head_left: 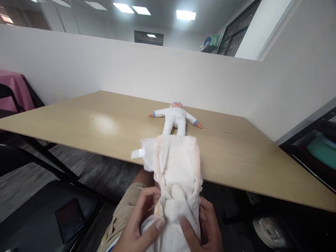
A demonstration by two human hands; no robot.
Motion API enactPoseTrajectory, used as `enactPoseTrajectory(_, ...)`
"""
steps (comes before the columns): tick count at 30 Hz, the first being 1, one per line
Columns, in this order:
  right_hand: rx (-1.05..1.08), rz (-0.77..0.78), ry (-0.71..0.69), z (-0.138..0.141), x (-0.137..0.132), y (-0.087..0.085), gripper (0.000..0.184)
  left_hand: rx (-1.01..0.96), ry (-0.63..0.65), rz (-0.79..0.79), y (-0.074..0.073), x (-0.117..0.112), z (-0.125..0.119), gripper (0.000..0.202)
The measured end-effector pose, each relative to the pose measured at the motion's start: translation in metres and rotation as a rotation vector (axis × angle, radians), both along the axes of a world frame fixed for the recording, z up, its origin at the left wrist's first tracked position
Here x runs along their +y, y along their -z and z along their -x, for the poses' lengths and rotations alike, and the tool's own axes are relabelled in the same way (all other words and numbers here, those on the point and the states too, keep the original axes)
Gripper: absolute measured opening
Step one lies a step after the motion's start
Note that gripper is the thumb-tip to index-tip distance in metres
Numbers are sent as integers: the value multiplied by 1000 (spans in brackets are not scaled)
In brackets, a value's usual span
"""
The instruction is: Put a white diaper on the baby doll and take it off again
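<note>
I hold a white diaper (175, 164) up in front of me, its far end opened over the table edge with a tape tab sticking out at the left. My left hand (139, 222) grips its bunched lower end from the left, thumb pressed on the fabric. My right hand (203, 227) grips the same end from the right. Beyond the diaper a baby doll (175, 118) in white clothes lies on its back on the wooden table (99, 126), arms spread, legs toward me and partly hidden by the diaper.
A white partition wall (131, 70) runs behind the table. A black chair (39, 217) with a dark phone (69, 218) on it stands at lower left. Pink cloth (15, 91) hangs at far left. A dark shelf (315, 147) stands at right.
</note>
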State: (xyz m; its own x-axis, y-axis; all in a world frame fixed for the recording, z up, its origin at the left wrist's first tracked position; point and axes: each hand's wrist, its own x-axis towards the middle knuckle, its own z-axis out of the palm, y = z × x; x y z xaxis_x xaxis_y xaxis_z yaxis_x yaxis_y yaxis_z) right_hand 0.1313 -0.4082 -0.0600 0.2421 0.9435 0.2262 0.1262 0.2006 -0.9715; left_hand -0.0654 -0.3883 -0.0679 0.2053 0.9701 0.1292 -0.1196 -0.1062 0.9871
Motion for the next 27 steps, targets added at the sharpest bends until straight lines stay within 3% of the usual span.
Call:
enactPoseTrajectory(6, 86, 100, -130, 8, 61, 19, 52, -44, 44, 259, 22, 52, -2, 81)
enactPoseTrajectory(12, -115, 183, -166, -11, 64, 42, 51, -100, 24, 378, 43, 63, -3, 85)
enactPoseTrajectory(15, -388, 81, 10, -31, 65, 35, 47, -75, 29, 350, 53, 60, -1, 81)
enactPoseTrajectory(18, -610, -108, 170, -42, 79, 14, 44, -23, -27, 307, 55, 57, -2, 77)
enactPoseTrajectory(20, -712, -207, 117, -37, 96, -2, 37, 13, -43, 274, 53, 56, -2, 73)
enactPoseTrajectory(23, -835, -267, -93, -16, 129, -17, 37, 121, -39, 183, 50, 56, 3, 63)
enactPoseTrajectory(27, -979, -235, -234, 10, 173, -7, 55, 338, -7, 14, 49, 56, 19, 57)
